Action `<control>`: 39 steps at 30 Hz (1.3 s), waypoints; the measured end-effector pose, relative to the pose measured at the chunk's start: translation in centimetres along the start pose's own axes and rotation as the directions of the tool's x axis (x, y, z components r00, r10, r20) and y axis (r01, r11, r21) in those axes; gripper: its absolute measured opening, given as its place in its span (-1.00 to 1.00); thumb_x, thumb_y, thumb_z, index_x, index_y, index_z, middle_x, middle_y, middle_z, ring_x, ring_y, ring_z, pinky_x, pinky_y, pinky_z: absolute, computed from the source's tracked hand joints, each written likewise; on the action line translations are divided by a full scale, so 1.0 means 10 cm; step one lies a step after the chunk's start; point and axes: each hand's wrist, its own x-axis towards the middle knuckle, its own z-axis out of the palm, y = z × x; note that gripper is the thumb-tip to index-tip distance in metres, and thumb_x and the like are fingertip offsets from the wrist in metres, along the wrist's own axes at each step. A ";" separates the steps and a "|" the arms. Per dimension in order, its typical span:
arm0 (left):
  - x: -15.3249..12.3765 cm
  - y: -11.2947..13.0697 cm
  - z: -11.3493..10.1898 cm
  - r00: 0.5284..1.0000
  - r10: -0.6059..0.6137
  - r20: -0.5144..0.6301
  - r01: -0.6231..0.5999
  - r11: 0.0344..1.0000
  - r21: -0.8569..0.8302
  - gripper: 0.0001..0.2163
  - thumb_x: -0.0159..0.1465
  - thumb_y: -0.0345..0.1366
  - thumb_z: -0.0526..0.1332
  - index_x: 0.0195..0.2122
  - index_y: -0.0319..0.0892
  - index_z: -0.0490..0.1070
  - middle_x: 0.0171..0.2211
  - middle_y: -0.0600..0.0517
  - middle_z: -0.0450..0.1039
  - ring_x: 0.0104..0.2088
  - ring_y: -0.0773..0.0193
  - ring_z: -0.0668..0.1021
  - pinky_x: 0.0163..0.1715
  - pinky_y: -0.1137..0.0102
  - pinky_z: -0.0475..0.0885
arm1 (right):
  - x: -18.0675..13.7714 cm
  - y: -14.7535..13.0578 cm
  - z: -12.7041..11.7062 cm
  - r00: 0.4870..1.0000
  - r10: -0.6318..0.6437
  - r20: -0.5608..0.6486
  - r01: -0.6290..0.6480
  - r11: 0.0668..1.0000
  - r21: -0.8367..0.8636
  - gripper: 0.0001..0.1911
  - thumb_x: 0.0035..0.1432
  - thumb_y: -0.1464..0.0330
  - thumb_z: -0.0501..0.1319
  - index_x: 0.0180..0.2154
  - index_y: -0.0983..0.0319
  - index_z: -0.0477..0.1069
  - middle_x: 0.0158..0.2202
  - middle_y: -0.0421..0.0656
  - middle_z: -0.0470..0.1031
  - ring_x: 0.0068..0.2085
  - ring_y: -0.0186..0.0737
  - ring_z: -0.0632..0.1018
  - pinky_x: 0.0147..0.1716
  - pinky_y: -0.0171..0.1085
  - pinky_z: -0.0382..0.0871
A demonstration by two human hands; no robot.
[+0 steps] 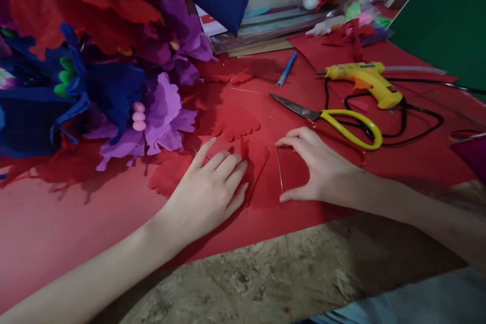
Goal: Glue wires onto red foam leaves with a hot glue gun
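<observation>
My right hand (315,167) spans a thin, straight piece of wire (280,168), one end at the fingertips and the other at the thumb. Just above the red sheet, the wire stands roughly upright in the view. My left hand (218,182) lies palm down with its fingers loosely spread over a red petal piece (256,162). More red petals with wavy edges (235,120) lie beyond it, and another scalloped piece (167,174) sits by the wrist. What is under the left palm is hidden.
Yellow-handled scissors (351,124) lie beyond my right hand, near a yellow glue gun (357,75) with a black cord. A blue pen (287,68) and loose wire (246,90) lie farther back. Purple flowers (163,106) and blue ones (110,81) crowd the left side.
</observation>
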 end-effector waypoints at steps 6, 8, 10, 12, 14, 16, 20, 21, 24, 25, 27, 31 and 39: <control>0.00 -0.01 0.00 1.000 0.004 -0.005 -0.004 1.000 0.006 -0.74 0.25 -0.33 0.01 -0.22 -0.32 0.44 -0.30 -0.07 0.48 -0.29 0.16 0.49 0.01 0.06 0.27 | 0.01 0.01 0.00 0.997 -0.064 -0.038 0.067 0.994 0.084 -0.23 -0.37 0.13 0.36 -0.08 0.25 0.18 -0.10 -0.05 0.19 -0.06 -0.13 0.33 -0.05 -0.09 0.30; -0.01 -0.01 0.00 1.000 0.004 -0.005 -0.004 1.000 0.005 -0.74 0.25 -0.33 0.01 -0.22 -0.32 0.44 -0.30 -0.07 0.48 -0.28 0.16 0.49 0.01 0.06 0.27 | 0.03 0.00 -0.02 0.997 -0.072 0.014 0.070 0.994 0.083 -0.24 -0.34 0.12 0.35 -0.07 0.23 0.17 -0.10 -0.04 0.18 -0.05 -0.11 0.32 -0.03 -0.06 0.28; -0.01 -0.01 0.00 1.000 0.007 -0.008 -0.007 1.000 0.005 -0.74 0.25 -0.33 0.00 -0.21 -0.33 0.44 -0.30 -0.08 0.48 -0.28 0.16 0.49 0.01 0.06 0.27 | 0.05 0.00 -0.05 0.996 -0.072 0.059 0.068 0.995 0.070 -0.25 -0.32 0.11 0.33 -0.07 0.25 0.17 -0.09 -0.02 0.18 -0.03 -0.09 0.31 -0.01 -0.04 0.26; -0.01 -0.01 0.00 1.000 0.009 -0.006 -0.009 1.000 0.006 -0.73 0.26 -0.32 0.00 -0.21 -0.33 0.44 -0.30 -0.08 0.48 -0.28 0.16 0.48 0.01 0.06 0.27 | 0.06 -0.01 -0.06 0.994 -0.074 0.076 0.070 0.996 0.056 -0.25 -0.31 0.10 0.33 -0.07 0.26 0.17 -0.08 -0.01 0.18 -0.01 -0.07 0.30 0.01 -0.03 0.24; -0.02 -0.01 0.00 1.000 0.008 -0.003 -0.008 1.000 0.006 -0.73 0.26 -0.32 0.00 -0.22 -0.32 0.44 -0.30 -0.08 0.48 -0.28 0.16 0.48 0.01 0.06 0.26 | 0.07 -0.01 -0.05 0.994 -0.078 0.080 0.074 0.996 0.043 -0.25 -0.30 0.09 0.32 -0.06 0.25 0.18 -0.07 -0.01 0.18 0.00 -0.06 0.30 0.01 -0.01 0.22; -0.02 0.00 0.00 1.000 0.007 0.001 -0.007 1.000 0.007 -0.73 0.26 -0.32 0.00 -0.22 -0.32 0.44 -0.30 -0.08 0.48 -0.28 0.16 0.48 0.01 0.06 0.26 | 0.07 -0.01 -0.03 0.993 -0.084 0.078 0.082 0.996 0.031 -0.26 -0.28 0.07 0.30 -0.06 0.24 0.19 -0.07 -0.02 0.19 0.00 -0.04 0.29 0.01 0.01 0.21; -0.01 0.00 0.00 1.000 0.010 -0.006 -0.010 1.000 0.008 -0.73 0.26 -0.32 -0.01 -0.21 -0.33 0.44 -0.29 -0.08 0.48 -0.29 0.17 0.48 0.01 0.06 0.26 | 0.07 0.00 -0.03 0.992 -0.102 0.068 0.100 0.994 0.030 -0.30 -0.20 0.03 0.25 -0.04 0.24 0.21 -0.07 -0.02 0.21 -0.01 -0.05 0.30 0.00 0.01 0.21; -0.01 -0.01 0.00 1.000 0.009 -0.008 -0.009 1.000 0.010 -0.73 0.26 -0.33 -0.01 -0.21 -0.33 0.44 -0.29 -0.08 0.48 -0.29 0.17 0.48 0.01 0.07 0.26 | 0.07 0.01 -0.04 0.990 -0.117 0.078 0.114 0.993 0.034 -0.32 -0.16 0.03 0.22 -0.04 0.24 0.21 -0.07 -0.02 0.22 -0.02 -0.07 0.30 -0.01 -0.01 0.22; -0.01 -0.01 0.00 1.000 0.007 -0.005 -0.007 1.000 0.008 -0.74 0.26 -0.33 0.01 -0.20 -0.33 0.44 -0.28 -0.07 0.48 -0.28 0.17 0.48 0.01 0.07 0.26 | 0.05 0.04 -0.09 0.984 -0.149 0.101 0.146 0.989 0.033 -0.44 -0.01 0.09 0.14 -0.02 0.25 0.22 -0.06 -0.02 0.23 -0.02 -0.12 0.31 0.00 -0.06 0.24; -0.01 -0.01 0.00 1.000 0.004 -0.002 -0.004 1.000 0.007 -0.74 0.26 -0.33 0.01 -0.20 -0.33 0.44 -0.28 -0.07 0.48 -0.28 0.17 0.48 0.01 0.07 0.26 | 0.04 0.05 -0.10 0.982 -0.157 0.102 0.155 0.988 0.026 -0.48 0.02 0.12 0.11 -0.02 0.25 0.22 -0.06 -0.02 0.23 -0.02 -0.13 0.32 0.00 -0.06 0.24; -0.01 0.00 0.00 1.000 0.002 0.000 -0.002 1.000 0.004 -0.74 0.26 -0.33 0.01 -0.20 -0.33 0.44 -0.28 -0.07 0.48 -0.27 0.17 0.48 0.02 0.08 0.26 | 0.03 0.08 -0.11 0.981 -0.168 0.094 0.168 0.986 0.006 -0.52 0.06 0.15 0.09 -0.02 0.25 0.23 -0.06 -0.02 0.24 -0.02 -0.13 0.32 0.00 -0.06 0.24; -0.01 0.00 -0.01 1.000 0.002 0.001 -0.002 1.000 0.005 -0.74 0.25 -0.33 0.01 -0.20 -0.32 0.44 -0.28 -0.08 0.48 -0.28 0.17 0.48 0.02 0.07 0.26 | 0.02 0.11 -0.08 0.976 -0.183 0.116 0.189 0.981 -0.042 -0.40 0.03 0.10 0.10 0.07 0.26 0.16 -0.05 -0.01 0.24 -0.03 -0.11 0.31 -0.01 -0.04 0.25; -0.01 0.00 0.01 1.000 0.008 -0.004 -0.008 1.000 0.002 -0.74 0.26 -0.33 0.01 -0.20 -0.34 0.44 -0.28 -0.08 0.48 -0.28 0.16 0.49 0.01 0.05 0.27 | 0.03 0.05 -0.06 0.982 -0.170 0.088 0.175 0.983 -0.061 -0.45 0.08 0.14 0.04 0.06 0.30 0.21 -0.10 0.01 0.27 -0.07 -0.10 0.32 -0.04 -0.02 0.26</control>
